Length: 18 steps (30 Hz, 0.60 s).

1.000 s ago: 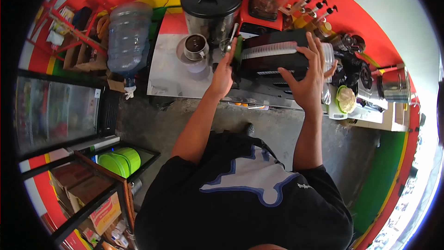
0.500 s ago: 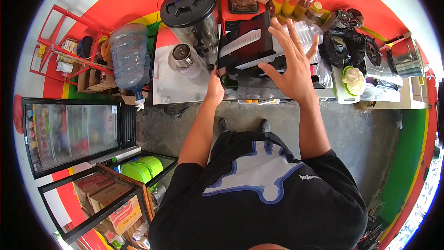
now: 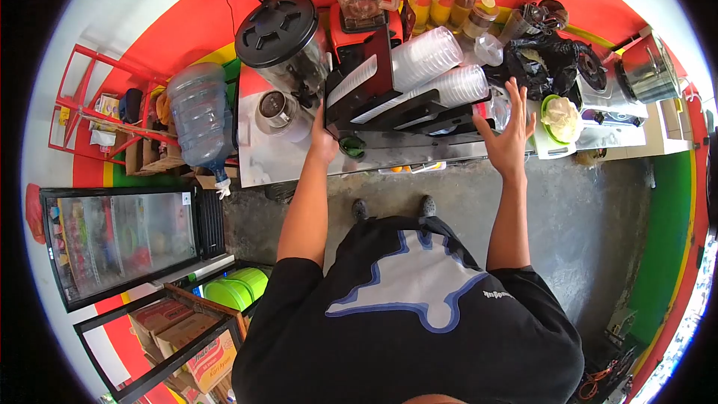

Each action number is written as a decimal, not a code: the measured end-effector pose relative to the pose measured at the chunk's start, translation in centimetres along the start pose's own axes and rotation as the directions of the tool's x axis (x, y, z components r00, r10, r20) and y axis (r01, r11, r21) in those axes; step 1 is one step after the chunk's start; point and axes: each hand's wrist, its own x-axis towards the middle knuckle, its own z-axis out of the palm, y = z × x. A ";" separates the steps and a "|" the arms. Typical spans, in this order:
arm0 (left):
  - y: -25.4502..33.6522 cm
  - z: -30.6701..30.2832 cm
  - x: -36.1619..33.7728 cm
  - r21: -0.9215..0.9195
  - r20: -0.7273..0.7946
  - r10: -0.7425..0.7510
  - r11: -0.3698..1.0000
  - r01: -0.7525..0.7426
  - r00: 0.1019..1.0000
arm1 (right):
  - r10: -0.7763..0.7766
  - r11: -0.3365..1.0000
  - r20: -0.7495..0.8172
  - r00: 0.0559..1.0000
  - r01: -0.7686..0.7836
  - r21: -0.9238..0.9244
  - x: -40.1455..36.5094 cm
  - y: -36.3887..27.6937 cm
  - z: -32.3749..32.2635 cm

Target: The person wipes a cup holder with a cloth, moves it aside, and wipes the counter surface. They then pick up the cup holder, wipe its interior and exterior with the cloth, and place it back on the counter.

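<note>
A black organizer (image 3: 381, 82) stands on the counter, with stacks of clear plastic cups (image 3: 430, 60) lying tilted in its compartments. My left hand (image 3: 321, 141) is at the organizer's left side, its fingers partly hidden behind the edge and apparently gripping it. My right hand (image 3: 508, 138) is raised beside the right end of the organizer, fingers spread, holding nothing. Left of the organizer, a metal cup (image 3: 275, 108) sits on a white container. Behind that is a large steel container with a black lid (image 3: 277, 30).
A blender (image 3: 360, 0) and pump bottles (image 3: 443, 4) line the back of the counter (image 3: 258, 164). Toward the right are a black plastic bag (image 3: 535, 63), a green bowl (image 3: 559, 120) and a steel pot (image 3: 649, 71). A water jug (image 3: 198, 116) is at left.
My right hand has moved right and down, away from the cups, uncovering the stacks. My left hand and the organizer appear further left as the view has shifted.
</note>
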 end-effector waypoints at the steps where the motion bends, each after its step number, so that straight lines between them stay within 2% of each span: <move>1: -0.4 -0.1 -0.3 0.003 -0.007 -0.003 1.000 0.003 1.000 | 0.054 0.999 0.024 0.998 -0.054 0.003 -0.6 1.4 0.3; 2: -1.0 -0.2 -0.6 0.055 -0.021 -0.003 0.998 0.004 1.000 | 0.058 0.998 0.031 0.998 -0.058 0.006 -1.2 2.7 0.6; 4: -1.6 0.0 -1.7 0.108 -0.044 -0.010 0.994 0.014 0.999 | 0.160 0.978 0.070 0.985 -0.149 -0.147 -2.3 4.5 0.9; 5: -1.8 0.1 -2.2 0.118 -0.017 -0.074 0.990 0.075 0.997 | 0.214 0.954 0.128 0.968 -0.180 -0.239 -2.7 5.4 1.0; 6: -1.8 0.5 -2.8 0.130 0.012 -0.136 0.983 0.133 0.991 | 0.216 0.955 0.133 0.967 -0.181 -0.237 -2.8 6.2 1.2; 7: -2.0 1.7 -3.7 0.149 -0.159 -0.096 0.982 0.120 0.983 | 0.219 0.974 0.186 0.958 -0.204 -0.095 -3.0 6.9 1.5; 8: -2.6 1.9 -3.8 0.150 -0.166 -0.094 0.981 0.120 0.982 | 0.212 0.972 0.240 0.947 -0.229 0.048 -3.2 7.6 1.9; 10: -4.0 1.4 -3.9 0.056 -0.168 0.072 0.996 -0.063 0.983 | 0.170 0.980 0.229 0.958 -0.188 0.061 -3.2 7.9 2.5; 12: -5.2 1.2 -3.8 0.058 -0.190 0.112 0.993 -0.102 0.975 | 0.113 0.988 0.225 0.968 -0.134 0.077 -2.9 8.1 2.8; 14: -6.5 1.2 -3.8 0.062 -0.218 0.152 0.988 -0.142 0.964 | 0.122 0.990 0.237 0.964 -0.137 0.045 -2.7 8.3 2.9; 16: -7.2 2.9 -4.2 -0.088 -0.273 0.253 0.954 -0.286 0.928 | 0.084 0.996 0.250 0.965 -0.091 0.019 -2.5 8.4 3.0; 18: -7.2 5.0 -4.8 -0.065 -0.250 0.278 0.951 -0.302 0.928 | 0.066 0.997 0.248 0.966 -0.072 0.013 -2.5 8.4 3.0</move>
